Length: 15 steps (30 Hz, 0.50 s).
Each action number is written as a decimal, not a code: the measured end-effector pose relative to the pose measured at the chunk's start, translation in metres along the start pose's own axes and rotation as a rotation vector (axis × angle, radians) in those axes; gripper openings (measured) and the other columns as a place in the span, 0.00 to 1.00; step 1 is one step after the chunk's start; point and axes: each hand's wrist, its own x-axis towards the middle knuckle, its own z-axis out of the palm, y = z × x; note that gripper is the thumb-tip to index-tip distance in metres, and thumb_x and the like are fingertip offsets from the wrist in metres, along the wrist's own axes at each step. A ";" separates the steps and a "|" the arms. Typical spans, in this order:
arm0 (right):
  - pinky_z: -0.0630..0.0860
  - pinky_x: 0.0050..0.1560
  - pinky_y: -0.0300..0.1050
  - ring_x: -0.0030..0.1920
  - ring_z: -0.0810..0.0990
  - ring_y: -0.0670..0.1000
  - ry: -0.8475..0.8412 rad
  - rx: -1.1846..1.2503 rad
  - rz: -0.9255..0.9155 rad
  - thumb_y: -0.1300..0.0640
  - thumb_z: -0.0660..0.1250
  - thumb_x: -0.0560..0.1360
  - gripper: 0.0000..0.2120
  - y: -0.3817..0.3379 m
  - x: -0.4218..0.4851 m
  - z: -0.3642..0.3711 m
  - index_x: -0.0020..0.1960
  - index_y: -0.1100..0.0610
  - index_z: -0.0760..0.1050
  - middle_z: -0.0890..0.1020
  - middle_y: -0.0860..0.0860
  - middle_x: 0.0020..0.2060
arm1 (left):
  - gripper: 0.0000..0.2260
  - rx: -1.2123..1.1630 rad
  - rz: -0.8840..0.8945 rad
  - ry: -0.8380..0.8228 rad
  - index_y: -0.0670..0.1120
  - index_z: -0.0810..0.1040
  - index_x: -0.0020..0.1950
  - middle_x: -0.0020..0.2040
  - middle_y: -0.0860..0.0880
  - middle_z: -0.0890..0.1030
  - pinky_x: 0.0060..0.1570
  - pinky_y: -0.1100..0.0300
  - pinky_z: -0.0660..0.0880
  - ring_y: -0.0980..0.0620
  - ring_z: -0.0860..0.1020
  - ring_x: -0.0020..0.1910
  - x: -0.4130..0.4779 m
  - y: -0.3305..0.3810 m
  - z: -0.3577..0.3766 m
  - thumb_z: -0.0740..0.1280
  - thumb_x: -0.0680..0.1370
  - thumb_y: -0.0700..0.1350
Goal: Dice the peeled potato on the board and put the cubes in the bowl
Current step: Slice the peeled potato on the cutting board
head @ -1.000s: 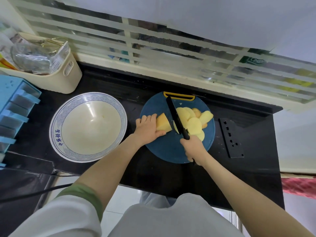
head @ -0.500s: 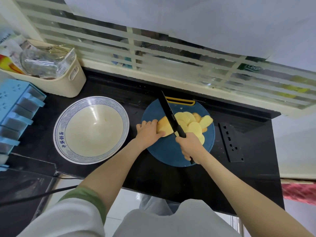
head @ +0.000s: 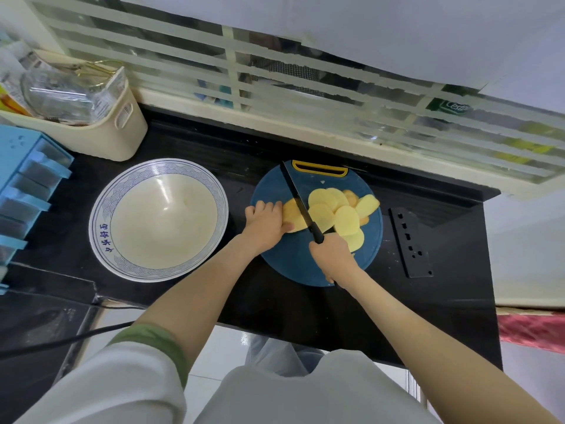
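Note:
A round dark blue cutting board (head: 293, 264) with a yellow handle lies on the black counter. The remaining yellow potato chunk (head: 293, 214) rests on its left part, and my left hand (head: 264, 223) holds it with curled fingers. My right hand (head: 331, 255) grips the handle of a black knife (head: 298, 200), whose blade lies across the chunk's right face. Several cut potato slices (head: 339, 212) are piled to the right of the blade. The wide cream bowl (head: 159, 220) with a blue patterned rim sits left of the board and has no potato in it.
A cream basket (head: 110, 130) of packets stands at the back left. A light blue drawer unit (head: 24, 185) is at the left edge. A black knife sheath (head: 409, 241) lies right of the board. The counter's front edge runs just below my forearms.
The knife has shifted left from beside the slices and now sits against the chunk under my left hand. My left hand has stayed on the chunk.

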 end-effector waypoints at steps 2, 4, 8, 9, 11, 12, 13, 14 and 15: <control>0.61 0.27 0.40 0.29 0.63 0.49 0.019 -0.016 0.010 0.59 0.59 0.78 0.12 0.002 0.003 0.006 0.37 0.57 0.62 0.66 0.50 0.31 | 0.24 0.003 -0.002 -0.014 0.43 0.65 0.69 0.63 0.44 0.72 0.56 0.51 0.60 0.44 0.67 0.62 0.001 0.000 -0.001 0.54 0.81 0.59; 0.61 0.27 0.40 0.28 0.64 0.48 0.024 0.009 0.028 0.60 0.59 0.78 0.11 0.005 0.006 0.010 0.37 0.57 0.62 0.66 0.50 0.31 | 0.23 -0.014 -0.010 -0.021 0.43 0.65 0.68 0.63 0.44 0.72 0.57 0.51 0.60 0.44 0.66 0.61 0.001 0.001 0.000 0.55 0.81 0.59; 0.61 0.27 0.40 0.28 0.64 0.48 0.024 0.003 0.034 0.60 0.59 0.77 0.11 0.009 0.014 0.014 0.37 0.57 0.62 0.66 0.50 0.31 | 0.24 -0.045 -0.012 -0.011 0.43 0.65 0.68 0.64 0.44 0.71 0.57 0.51 0.59 0.44 0.66 0.62 0.002 0.001 0.001 0.56 0.81 0.58; 0.61 0.27 0.40 0.29 0.63 0.48 0.022 -0.006 0.035 0.60 0.59 0.77 0.12 0.010 0.016 0.015 0.36 0.56 0.61 0.66 0.50 0.31 | 0.24 -0.050 -0.011 -0.012 0.43 0.65 0.68 0.64 0.44 0.71 0.57 0.51 0.59 0.44 0.65 0.62 0.003 0.000 0.001 0.56 0.81 0.58; 0.61 0.28 0.40 0.29 0.62 0.47 0.017 -0.018 0.033 0.60 0.60 0.77 0.13 0.012 0.019 0.018 0.36 0.55 0.60 0.65 0.50 0.32 | 0.24 -0.047 -0.005 -0.008 0.43 0.65 0.69 0.64 0.44 0.70 0.57 0.51 0.60 0.44 0.65 0.62 0.002 0.000 0.003 0.56 0.81 0.58; 0.61 0.28 0.40 0.30 0.63 0.47 0.017 -0.017 0.036 0.60 0.60 0.77 0.13 0.014 0.020 0.019 0.36 0.55 0.60 0.65 0.50 0.32 | 0.24 -0.046 -0.002 -0.003 0.43 0.65 0.69 0.64 0.44 0.70 0.57 0.51 0.60 0.44 0.66 0.61 0.002 0.000 0.003 0.56 0.81 0.58; 0.61 0.28 0.40 0.30 0.63 0.47 0.018 -0.014 0.037 0.60 0.60 0.77 0.13 0.016 0.022 0.020 0.36 0.56 0.61 0.66 0.50 0.32 | 0.24 -0.046 0.001 0.002 0.43 0.64 0.69 0.64 0.44 0.70 0.57 0.51 0.60 0.45 0.66 0.61 0.002 0.000 0.003 0.56 0.81 0.58; 0.61 0.28 0.40 0.30 0.63 0.47 0.019 -0.010 0.034 0.60 0.60 0.77 0.13 0.018 0.022 0.020 0.36 0.56 0.61 0.66 0.50 0.32 | 0.24 -0.047 0.001 0.002 0.43 0.64 0.69 0.64 0.44 0.70 0.57 0.51 0.60 0.45 0.65 0.61 0.001 0.000 0.004 0.56 0.81 0.58; 0.61 0.29 0.40 0.30 0.63 0.47 0.024 -0.009 0.027 0.61 0.60 0.77 0.13 0.019 0.023 0.021 0.35 0.56 0.61 0.66 0.50 0.32 | 0.25 -0.047 0.000 0.003 0.43 0.64 0.70 0.64 0.44 0.70 0.57 0.51 0.60 0.45 0.65 0.61 0.001 0.000 0.005 0.56 0.81 0.58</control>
